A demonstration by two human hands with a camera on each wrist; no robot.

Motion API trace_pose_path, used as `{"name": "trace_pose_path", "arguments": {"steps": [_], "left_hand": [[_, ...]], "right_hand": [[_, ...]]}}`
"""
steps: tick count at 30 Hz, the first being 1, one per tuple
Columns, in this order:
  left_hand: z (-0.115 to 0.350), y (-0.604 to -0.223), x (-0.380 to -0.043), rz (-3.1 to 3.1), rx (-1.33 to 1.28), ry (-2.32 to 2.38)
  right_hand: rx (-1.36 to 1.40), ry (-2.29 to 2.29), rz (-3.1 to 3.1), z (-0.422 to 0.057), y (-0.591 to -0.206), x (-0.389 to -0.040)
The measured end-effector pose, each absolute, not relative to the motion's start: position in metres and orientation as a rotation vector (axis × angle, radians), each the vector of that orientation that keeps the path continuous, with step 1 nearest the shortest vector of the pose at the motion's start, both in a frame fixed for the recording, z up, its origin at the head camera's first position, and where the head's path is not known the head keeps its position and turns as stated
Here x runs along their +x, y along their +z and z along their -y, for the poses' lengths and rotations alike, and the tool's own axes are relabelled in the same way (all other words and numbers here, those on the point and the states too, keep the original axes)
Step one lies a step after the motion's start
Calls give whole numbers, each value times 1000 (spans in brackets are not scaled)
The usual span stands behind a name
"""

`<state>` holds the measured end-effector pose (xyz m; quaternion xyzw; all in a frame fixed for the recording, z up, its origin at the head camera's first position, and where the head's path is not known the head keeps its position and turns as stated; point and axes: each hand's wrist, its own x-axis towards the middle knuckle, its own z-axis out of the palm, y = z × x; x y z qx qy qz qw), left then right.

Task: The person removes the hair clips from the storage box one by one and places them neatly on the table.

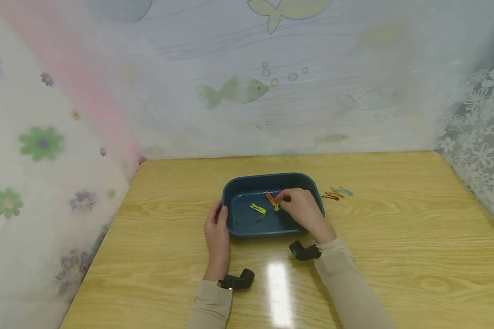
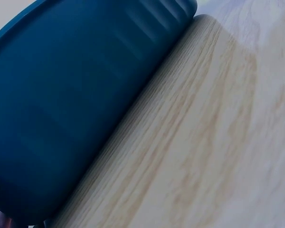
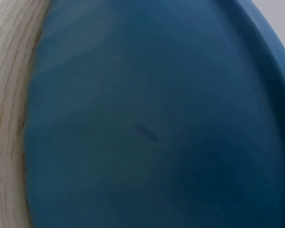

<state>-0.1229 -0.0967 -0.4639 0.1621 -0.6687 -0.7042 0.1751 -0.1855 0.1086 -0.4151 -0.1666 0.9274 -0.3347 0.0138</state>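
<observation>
A dark blue plastic basin (image 1: 250, 234) stands on the table, its outer wall filling most of both wrist views. At its left end my left hand (image 1: 216, 233) holds the wall, thumb at the rim. My right hand (image 1: 304, 211) reaches over the near right side into the basin, pinching a yellow-green hair clip (image 1: 276, 207) between thumb and fingertips. Beside those fingertips lies an orange hair clip (image 1: 270, 198). Another yellow-green hair clip (image 1: 258, 209) lies on the basin floor, with a thin dark green clip (image 1: 261, 217) just below it. Both hands are outside the wrist views.
Several hair clips in brown and orange (image 1: 331, 196) and a pale teal one (image 1: 346, 191) lie on the wooden table (image 1: 395, 256), right of the basin. A patterned curtain (image 1: 238, 128) hangs behind the table's far edge. Each wrist bears a black camera band.
</observation>
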Motion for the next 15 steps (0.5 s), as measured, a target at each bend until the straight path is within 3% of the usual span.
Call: {"name": "trace_pose_path", "arguments": {"steps": [15], "left_hand": [[97,-462,-121,1905,448,-2001]], "right_hand": [[-527,-1109,-2942,-117,-407,-184]]}}
